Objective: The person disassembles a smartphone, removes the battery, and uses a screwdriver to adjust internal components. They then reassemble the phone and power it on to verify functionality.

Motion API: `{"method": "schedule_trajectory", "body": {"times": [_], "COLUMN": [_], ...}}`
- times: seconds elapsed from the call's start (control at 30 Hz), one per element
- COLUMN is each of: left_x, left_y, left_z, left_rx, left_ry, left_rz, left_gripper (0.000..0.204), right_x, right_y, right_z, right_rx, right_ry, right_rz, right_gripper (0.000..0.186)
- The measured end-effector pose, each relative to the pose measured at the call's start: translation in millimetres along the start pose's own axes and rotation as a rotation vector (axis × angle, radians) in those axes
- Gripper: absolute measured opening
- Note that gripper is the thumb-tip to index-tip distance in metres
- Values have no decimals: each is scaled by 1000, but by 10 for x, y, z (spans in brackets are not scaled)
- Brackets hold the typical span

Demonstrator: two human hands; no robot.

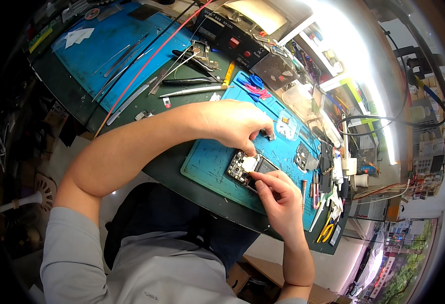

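An opened smartphone (239, 167), its circuit board and dark battery exposed, lies on the blue work mat (207, 167). My right hand (281, 197) closes on the phone's near edge, the index finger reaching over the board. From the left my left hand (237, 124) arches above it, palm down. Its thumb tip meets the phone's far edge, while the index finger, held apart from the thumb, reaches a small metallic part (269, 136) on the mat. Whether that part is gripped cannot be made out.
Beyond the phone are a clear parts tray (286, 125) and blue and pink opening picks (253, 87). Pliers (192, 81) and tweezers lie far left. Yellow-handled cutters (326, 232) and other tools crowd the right edge. A black bench unit (232, 40) stands at the back.
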State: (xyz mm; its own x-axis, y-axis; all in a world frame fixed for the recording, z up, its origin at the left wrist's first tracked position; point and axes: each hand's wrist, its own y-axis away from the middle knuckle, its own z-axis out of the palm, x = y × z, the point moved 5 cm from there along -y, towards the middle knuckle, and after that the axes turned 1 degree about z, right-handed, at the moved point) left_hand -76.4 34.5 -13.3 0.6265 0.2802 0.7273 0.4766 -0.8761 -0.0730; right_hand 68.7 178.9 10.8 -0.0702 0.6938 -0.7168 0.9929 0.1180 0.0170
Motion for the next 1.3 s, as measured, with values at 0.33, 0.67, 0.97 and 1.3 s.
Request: {"method": "schedule_trajectory", "body": {"times": [0.33, 0.67, 0.97, 1.3], "left_x": [-1, 13, -6, -16], "left_y": [1, 3, -1, 2], "left_z": [-1, -9, -2, -9], "left_rx": [5, -1, -1, 6], "left_ry": [-1, -1, -5, 23], "left_rz": [5, 1, -4, 8], "left_gripper": [56, 56, 56, 57], "right_x": [-65, 133, 70, 35], "right_y": [31, -52, -198, -228], "right_z": [24, 26, 10, 26], "right_rx": [-7, -70, -110, -130], "right_ry": [55, -162, -107, -48], "right_rz": [30, 255, 321, 337], "right_gripper": [19, 20, 22, 21]}}
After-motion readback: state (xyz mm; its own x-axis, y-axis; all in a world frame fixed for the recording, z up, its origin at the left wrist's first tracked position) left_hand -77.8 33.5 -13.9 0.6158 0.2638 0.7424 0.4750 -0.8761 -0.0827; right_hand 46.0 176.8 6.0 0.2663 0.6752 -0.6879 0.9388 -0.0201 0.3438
